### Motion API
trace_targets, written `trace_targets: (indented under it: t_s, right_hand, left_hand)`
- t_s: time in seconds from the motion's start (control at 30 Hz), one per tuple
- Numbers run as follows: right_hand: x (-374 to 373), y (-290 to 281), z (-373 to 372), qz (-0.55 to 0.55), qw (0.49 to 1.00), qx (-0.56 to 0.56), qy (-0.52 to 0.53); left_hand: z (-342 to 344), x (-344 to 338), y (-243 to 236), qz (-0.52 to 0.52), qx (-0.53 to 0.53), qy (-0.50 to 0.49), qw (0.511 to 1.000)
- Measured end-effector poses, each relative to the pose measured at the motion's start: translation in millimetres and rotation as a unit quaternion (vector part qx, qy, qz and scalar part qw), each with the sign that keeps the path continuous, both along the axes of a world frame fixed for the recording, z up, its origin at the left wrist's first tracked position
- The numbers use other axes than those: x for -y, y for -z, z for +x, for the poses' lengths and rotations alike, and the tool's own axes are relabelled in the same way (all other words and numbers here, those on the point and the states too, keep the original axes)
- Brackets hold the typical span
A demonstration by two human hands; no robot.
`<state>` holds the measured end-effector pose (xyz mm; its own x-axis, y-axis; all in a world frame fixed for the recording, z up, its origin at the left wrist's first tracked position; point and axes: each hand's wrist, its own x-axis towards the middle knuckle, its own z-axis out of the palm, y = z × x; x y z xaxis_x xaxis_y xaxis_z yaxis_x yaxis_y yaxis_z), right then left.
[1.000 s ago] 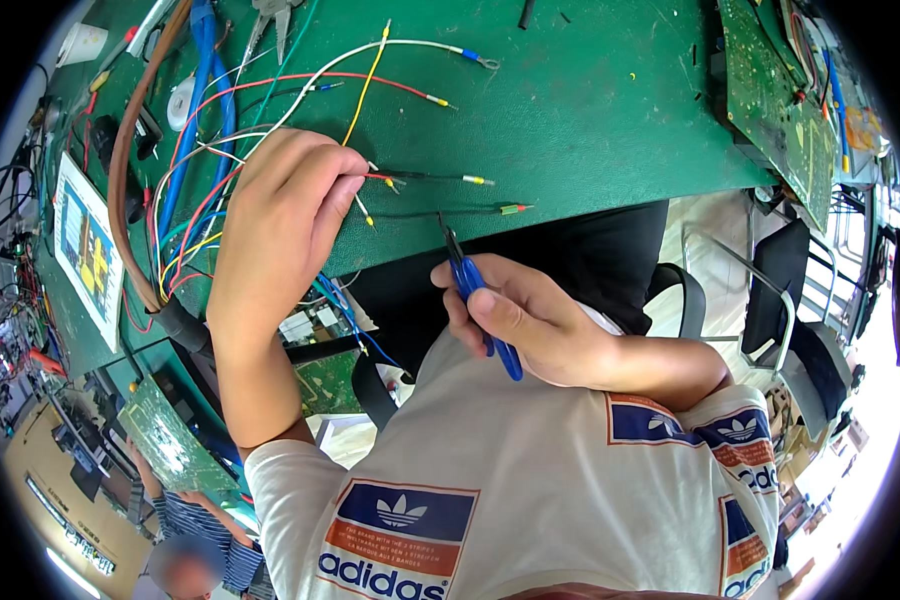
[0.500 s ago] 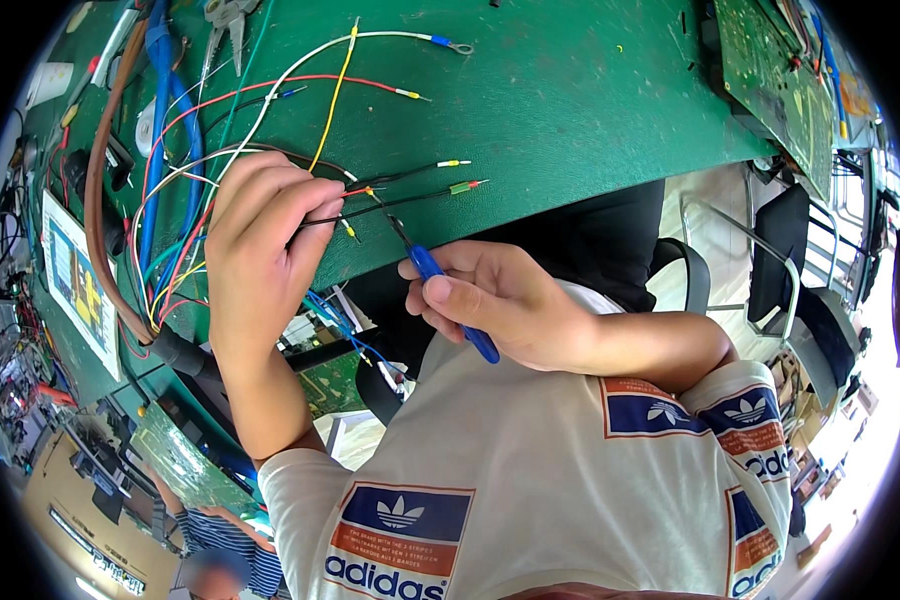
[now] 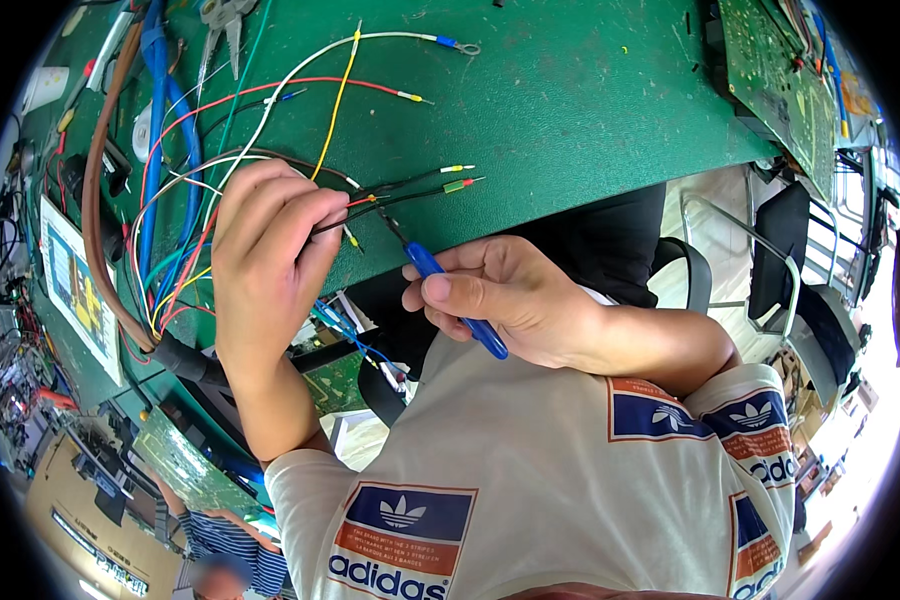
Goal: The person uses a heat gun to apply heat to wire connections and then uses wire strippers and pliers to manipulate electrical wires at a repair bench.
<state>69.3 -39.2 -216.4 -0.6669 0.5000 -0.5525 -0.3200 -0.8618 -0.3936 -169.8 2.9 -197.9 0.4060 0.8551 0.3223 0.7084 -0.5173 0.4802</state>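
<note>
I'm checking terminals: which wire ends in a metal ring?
The long white wire with the blue collar; the long red wire alongside ends in a straight pin, without any ring.

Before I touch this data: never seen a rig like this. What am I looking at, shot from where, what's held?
There's no machine here, just a person's two bare hands. The view is from the left one of two fisheye cameras worn on the head, looking down, so straight edges bend near the rim.

The left hand pinches wires, including a black wire with a green-and-red tip. The right hand holds a blue-handled tool with its tip at the wires; whether it touches them is hard to tell.

On or just above the green tabletop are a yellow wire, a red wire and a white wire ending in a ring terminal. Metal pliers lie at the upper left.
</note>
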Motion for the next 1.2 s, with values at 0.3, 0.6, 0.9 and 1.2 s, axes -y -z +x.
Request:
trace_targets:
  t_s: [0.3, 0.6, 0.9, 1.2]
  right_hand:
    - [-2.1, -0.4, -0.4, -0.016, 1.0, -0.023, 0.01]
    - [-2.6, -1.3, 0.1, -0.028, 0.999, -0.029, 0.009]
    - [-4.1, -0.7, 1.0, -0.032, 0.999, -0.011, -0.01]
    - [-5.7, -3.2, 3.8, -0.013, 1.0, 0.002, -0.024]
  left_hand:
    - [-1.5, 1.0, 1.7, -0.004, 0.0, -0.002, 1.0]
    - [0.3, 0.5, 1.5, 0.001, 0.001, -0.002, 1.0]
    - [-0.5, 0.0, 1.4, 0.001, 0.011, 0.005, 1.0]
    - [-0.2, 0.0, 0.6, -0.001, 0.007, 0.006, 1.0]
